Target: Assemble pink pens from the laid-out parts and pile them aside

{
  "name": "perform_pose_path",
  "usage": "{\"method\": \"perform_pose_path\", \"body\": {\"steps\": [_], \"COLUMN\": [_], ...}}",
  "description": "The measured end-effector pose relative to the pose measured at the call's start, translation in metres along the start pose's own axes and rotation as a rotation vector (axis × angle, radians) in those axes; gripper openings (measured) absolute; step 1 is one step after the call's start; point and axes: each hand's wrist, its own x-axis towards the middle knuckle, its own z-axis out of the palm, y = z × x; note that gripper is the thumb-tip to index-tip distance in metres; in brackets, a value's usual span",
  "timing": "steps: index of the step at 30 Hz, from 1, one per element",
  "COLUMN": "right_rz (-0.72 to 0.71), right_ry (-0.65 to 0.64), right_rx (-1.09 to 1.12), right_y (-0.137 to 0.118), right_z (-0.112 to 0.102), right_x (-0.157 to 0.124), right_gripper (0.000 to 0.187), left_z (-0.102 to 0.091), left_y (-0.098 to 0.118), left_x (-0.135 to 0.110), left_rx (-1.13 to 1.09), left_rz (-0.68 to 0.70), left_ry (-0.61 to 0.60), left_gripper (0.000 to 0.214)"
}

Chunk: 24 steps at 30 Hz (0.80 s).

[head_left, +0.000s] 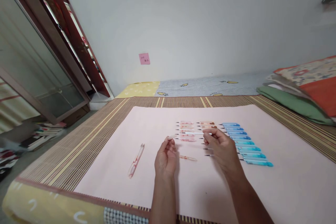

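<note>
My left hand (165,156) is closed in a pinch on a small clear pen cap (172,137). My right hand (222,148) pinches a thin white pen refill (194,133) that points left toward the cap. Both hands hover over a pale pink sheet (275,182). Behind them lie rows of pens: pink ones (187,131), brown ones (208,125) and several blue ones (244,142). A pink pen part (188,158) lies between my hands. A clear pen barrel with red marks (135,160) rests to the left.
The pink sheet lies on a striped woven mat (78,147) on a bed. Folded bedding and a pillow (301,91) sit at the right. A pink sticky note (144,58) is on the wall. Books (42,134) lie on the floor beside a glass door, left.
</note>
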Motion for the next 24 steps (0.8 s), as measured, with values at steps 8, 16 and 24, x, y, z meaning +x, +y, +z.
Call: {"method": "perform_pose_path", "body": {"steps": [8,16,24], "right_rz": [-0.006,-0.012,-0.041], "right_ry": [0.035,0.000,-0.029], "right_rx": [-0.070,-0.099,-0.132], "right_y": [0.002,-0.003,-0.003], "right_z": [-0.001,-0.004,-0.007], "right_x": [-0.003,-0.004,-0.004], "right_gripper": [0.028,0.026,0.026], "left_z": [-0.001,0.001,0.001], "left_y": [-0.007,-0.011,-0.012], "left_x": [0.000,-0.001,-0.002], "left_rx": [0.061,0.041,0.043], "left_rz": [-0.003,-0.025,-0.013], "left_ry": [-0.040,-0.054,-0.042], "left_gripper": [0.011,0.012,0.013]}}
